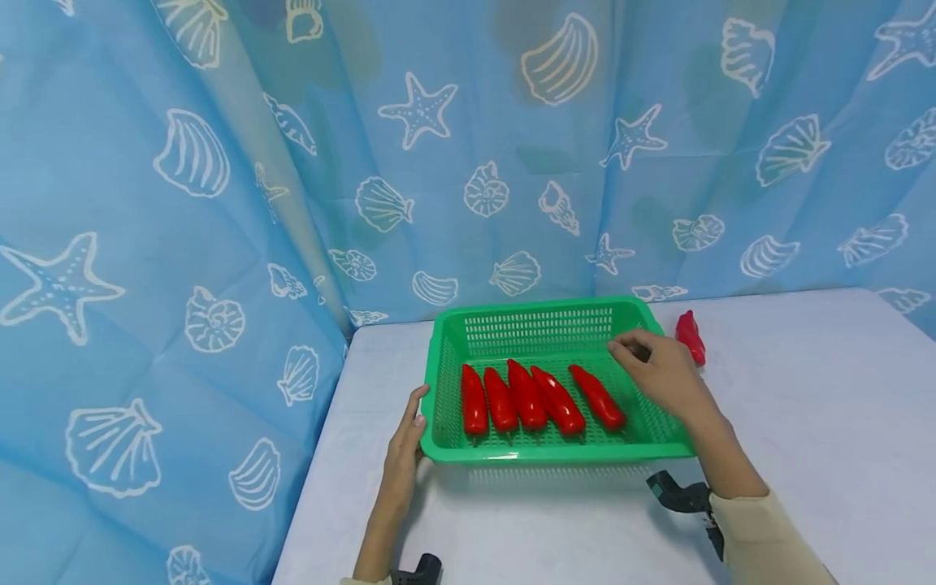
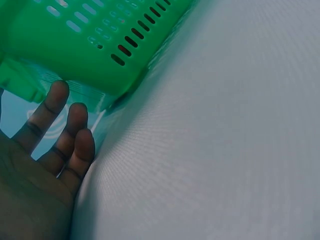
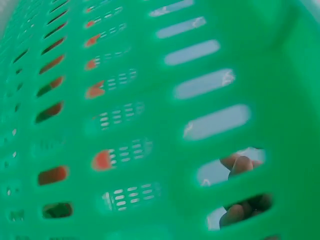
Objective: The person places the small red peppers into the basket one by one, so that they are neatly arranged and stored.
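Note:
A green plastic basket (image 1: 556,453) stands on the white-covered table. Several glossy red peppers (image 1: 526,396) lie side by side inside it, tips pointing away. At the basket's left rim, my left hand (image 1: 400,455) touches the edge with extended fingers; the left wrist view shows relaxed fingers (image 2: 67,132) beside the basket wall. My right hand (image 1: 661,375) hovers over the basket's right side, fingers loosely bent, with nothing visible between them. Through the slots in the right wrist view, parts of its fingers (image 3: 241,164) show. Another red pepper (image 1: 691,337) lies outside, beyond the right hand.
Behind the table hangs a blue curtain (image 1: 453,211) with shell and starfish prints. The white tabletop (image 1: 812,422) extends to the right of the basket and in front of it. A dark wrist mount (image 1: 680,494) sits by the right sleeve.

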`<state>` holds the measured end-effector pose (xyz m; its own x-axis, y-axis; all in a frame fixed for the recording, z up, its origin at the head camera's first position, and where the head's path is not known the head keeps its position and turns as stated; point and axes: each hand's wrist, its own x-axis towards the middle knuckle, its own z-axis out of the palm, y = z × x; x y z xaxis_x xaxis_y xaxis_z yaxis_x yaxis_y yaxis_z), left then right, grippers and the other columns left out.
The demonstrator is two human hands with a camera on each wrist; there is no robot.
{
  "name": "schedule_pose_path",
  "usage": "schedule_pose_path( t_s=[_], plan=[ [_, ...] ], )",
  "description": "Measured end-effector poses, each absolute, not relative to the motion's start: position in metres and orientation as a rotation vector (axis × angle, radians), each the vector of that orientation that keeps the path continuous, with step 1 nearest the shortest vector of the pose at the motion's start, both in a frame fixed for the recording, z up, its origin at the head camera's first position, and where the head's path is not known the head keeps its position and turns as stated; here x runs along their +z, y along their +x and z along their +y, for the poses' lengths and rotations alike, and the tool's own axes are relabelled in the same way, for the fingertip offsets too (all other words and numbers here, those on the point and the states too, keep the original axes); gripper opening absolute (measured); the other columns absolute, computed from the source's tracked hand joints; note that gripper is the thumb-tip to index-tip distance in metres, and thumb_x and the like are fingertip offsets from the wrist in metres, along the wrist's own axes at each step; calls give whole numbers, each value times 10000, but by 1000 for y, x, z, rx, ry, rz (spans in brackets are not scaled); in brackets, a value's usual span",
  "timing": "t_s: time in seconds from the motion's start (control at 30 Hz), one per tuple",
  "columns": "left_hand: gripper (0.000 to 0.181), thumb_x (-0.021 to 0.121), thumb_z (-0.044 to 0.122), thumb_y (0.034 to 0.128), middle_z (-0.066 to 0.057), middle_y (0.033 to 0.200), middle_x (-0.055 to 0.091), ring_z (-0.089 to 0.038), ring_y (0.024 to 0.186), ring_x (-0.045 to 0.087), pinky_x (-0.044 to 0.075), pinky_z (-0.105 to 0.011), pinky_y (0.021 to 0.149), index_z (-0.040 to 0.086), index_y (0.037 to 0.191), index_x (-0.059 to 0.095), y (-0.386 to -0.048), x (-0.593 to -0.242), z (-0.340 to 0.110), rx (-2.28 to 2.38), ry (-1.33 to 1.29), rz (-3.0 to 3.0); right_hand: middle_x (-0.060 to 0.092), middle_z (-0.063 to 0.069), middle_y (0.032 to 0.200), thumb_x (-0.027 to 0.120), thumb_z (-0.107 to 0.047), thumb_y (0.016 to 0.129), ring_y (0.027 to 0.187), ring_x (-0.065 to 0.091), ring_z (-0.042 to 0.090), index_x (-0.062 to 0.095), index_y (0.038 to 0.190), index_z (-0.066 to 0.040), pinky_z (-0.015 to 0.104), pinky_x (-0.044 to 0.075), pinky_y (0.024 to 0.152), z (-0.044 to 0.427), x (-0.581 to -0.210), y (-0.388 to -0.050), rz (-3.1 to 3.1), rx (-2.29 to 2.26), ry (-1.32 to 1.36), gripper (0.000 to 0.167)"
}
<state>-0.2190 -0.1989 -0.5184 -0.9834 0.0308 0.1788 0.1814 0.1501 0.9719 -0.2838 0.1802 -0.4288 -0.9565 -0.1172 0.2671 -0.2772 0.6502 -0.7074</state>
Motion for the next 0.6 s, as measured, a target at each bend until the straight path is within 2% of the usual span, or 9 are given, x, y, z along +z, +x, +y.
schedule_pose_path(
  t_s=[0.2, 0.43, 0.6],
  plan=[
    [440, 326, 450, 1080, -22, 1501, 432, -267, 1185, 535, 488, -387, 906, 419, 1516, 380, -219, -515, -200, -1971, -204, -2286, 660, 71, 950, 598, -365, 1006, 852, 574, 254, 685, 1173, -93, 356, 505, 681, 180, -426, -282, -2617, 1189, 277, 331],
    [438, 322, 449, 1081, -24, 1493, 435, -269, 1172, 533, 484, -390, 906, 417, 1514, 382, -218, -518, -197, -1983, -202, -2287, 659, 123, 968, 535, -395, 1034, 879, 574, 277, 670, 1189, -30, 407, 463, 715, 192, -418, -277, -2598, 1181, 217, 419],
    [439, 314, 433, 1086, -12, 1510, 419, -264, 1201, 516, 470, -402, 930, 406, 1519, 379, -218, -518, -198, -1974, -216, -2287, 660, 138, 929, 512, -389, 1041, 833, 569, 277, 677, 1162, -9, 403, 441, 671, 203, -418, -279, -2566, 1128, 161, 431]
  ],
)
